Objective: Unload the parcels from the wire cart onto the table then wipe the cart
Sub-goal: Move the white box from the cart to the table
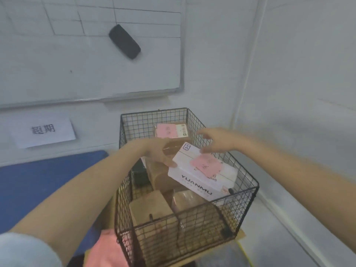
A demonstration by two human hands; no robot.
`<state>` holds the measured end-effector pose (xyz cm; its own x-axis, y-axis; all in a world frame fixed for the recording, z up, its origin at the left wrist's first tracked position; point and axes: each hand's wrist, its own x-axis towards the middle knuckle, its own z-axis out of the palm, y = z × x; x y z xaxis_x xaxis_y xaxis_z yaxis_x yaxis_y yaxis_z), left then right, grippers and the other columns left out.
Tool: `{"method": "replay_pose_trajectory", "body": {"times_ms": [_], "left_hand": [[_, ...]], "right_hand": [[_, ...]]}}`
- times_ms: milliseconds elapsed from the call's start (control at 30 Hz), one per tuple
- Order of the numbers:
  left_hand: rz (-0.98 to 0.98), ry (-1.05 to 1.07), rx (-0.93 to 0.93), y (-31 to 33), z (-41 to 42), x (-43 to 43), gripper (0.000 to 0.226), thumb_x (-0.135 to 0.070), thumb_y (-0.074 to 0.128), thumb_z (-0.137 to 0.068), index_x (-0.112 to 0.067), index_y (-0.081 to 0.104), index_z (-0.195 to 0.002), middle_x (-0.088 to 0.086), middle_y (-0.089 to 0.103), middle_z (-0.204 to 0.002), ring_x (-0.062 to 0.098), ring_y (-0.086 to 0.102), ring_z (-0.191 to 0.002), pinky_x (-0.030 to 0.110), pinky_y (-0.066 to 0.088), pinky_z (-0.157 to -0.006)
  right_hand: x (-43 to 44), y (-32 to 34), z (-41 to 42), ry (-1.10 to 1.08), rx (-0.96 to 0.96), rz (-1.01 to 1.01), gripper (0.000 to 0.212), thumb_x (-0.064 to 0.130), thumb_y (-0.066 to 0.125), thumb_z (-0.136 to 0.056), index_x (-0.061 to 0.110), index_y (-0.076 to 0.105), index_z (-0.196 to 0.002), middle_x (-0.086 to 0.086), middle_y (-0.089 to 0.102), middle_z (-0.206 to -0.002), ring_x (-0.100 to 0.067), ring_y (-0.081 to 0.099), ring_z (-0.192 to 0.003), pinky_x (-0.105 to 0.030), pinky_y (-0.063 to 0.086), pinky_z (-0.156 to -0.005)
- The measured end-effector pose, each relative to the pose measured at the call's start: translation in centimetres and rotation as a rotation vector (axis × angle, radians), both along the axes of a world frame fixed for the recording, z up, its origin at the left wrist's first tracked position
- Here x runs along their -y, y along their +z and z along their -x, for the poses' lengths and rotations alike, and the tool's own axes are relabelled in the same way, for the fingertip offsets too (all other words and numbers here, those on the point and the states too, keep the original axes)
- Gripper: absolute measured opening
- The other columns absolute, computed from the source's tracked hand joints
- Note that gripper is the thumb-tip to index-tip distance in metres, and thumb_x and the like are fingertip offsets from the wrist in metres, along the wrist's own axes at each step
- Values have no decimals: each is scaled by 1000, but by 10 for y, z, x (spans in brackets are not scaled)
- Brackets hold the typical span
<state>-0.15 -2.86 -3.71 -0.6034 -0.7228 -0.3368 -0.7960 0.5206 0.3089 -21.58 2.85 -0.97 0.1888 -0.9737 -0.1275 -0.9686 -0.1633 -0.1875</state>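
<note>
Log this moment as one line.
phase: unloading | left hand: on white box | right hand: open, at box | cart: still loaded

What the head view hides, crops or blurs

In the wire cart [185, 189], the left hand [158, 151] covers the near edge of the brown parcel [171, 135] at the far wall, and its pink label [166, 131] is too blurred to read; the white YUANMU box [204, 174] hides what lies beneath it, and the writing on its pink slip [207, 164] is illegible. A dark object [139, 173] at the cart's left wall cannot be identified. The pink cloth [107, 251], the blue surface [38, 189] and the whiteboard [77, 54] are cut off by the frame's edges, as is the cart's base.
</note>
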Motion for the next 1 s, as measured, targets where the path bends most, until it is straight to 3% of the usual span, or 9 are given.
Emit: {"method": "replay_pose_trajectory", "body": {"times_ms": [167,300,433,500,567,633,767,933,1000], "left_hand": [[49,139,159,-19,28,-22,92,-68,54,-82,-40,0,-151,-9,20,-158,23,26,-143,43,22,-115],[39,285,117,-29,42,-35,88,-63,49,-89,-32,-2,-154,0,16,-160,26,24,-143,42,21,-114],[-112,441,6,-38,49,-42,87,-41,51,-97,-29,-16,-151,7,41,-148,26,62,-108,33,49,-88],[-129,503,-94,-38,50,-40,88,-31,53,-97,-30,-16,-151,8,41,-148,21,67,-96,25,52,-76],[-66,575,-171,-34,49,-35,90,-30,58,-93,-38,-11,-151,8,28,-155,25,58,-115,32,51,-89],[-24,598,-182,-27,50,-32,103,-46,66,-83,-43,-14,-148,10,17,-159,33,36,-137,51,36,-108],[-57,633,-132,-31,57,-26,141,-84,67,-45,-39,-20,-147,5,15,-160,32,32,-140,52,34,-110],[-115,632,-16,-42,63,-37,138,-65,73,-67,-16,-28,-147,9,-22,-158,30,5,-147,44,15,-117],[-148,641,-34,-45,63,-40,137,-64,72,-69,-19,-34,-144,8,-16,-159,28,5,-148,42,15,-117]], "right_hand": [[17,-20,29,204,-190,-164,60,37,61,-90,23,38,-144,4,46,-144,-17,46,-128,-36,38,-107],[24,-35,38,292,-265,-202,77,41,64,-86,21,24,-149,2,39,-149,-21,44,-130,-43,38,-107],[29,-50,40,317,-231,-181,88,46,67,-80,21,19,-149,-3,45,-138,-23,51,-116,-43,48,-95],[31,-53,40,327,-190,-144,85,48,66,-81,17,23,-147,-2,43,-131,-21,50,-113,-41,49,-93],[35,-53,38,338,-119,-107,77,47,63,-85,13,29,-144,-3,39,-130,-20,51,-108,-38,51,-89],[39,-51,32,345,-22,-78,70,44,61,-88,9,33,-141,-6,29,-140,-21,53,-105,-34,52,-84],[43,-50,20,352,63,-55,63,37,58,-92,5,34,-141,-5,17,-148,-23,53,-109,-34,50,-88],[45,-54,16,348,100,-84,58,37,57,-93,10,38,-139,-7,22,-147,-24,45,-120,-36,44,-98],[47,-56,18,341,106,-90,59,39,58,-92,14,37,-141,-8,22,-149,-23,46,-121,-37,46,-98]]}}
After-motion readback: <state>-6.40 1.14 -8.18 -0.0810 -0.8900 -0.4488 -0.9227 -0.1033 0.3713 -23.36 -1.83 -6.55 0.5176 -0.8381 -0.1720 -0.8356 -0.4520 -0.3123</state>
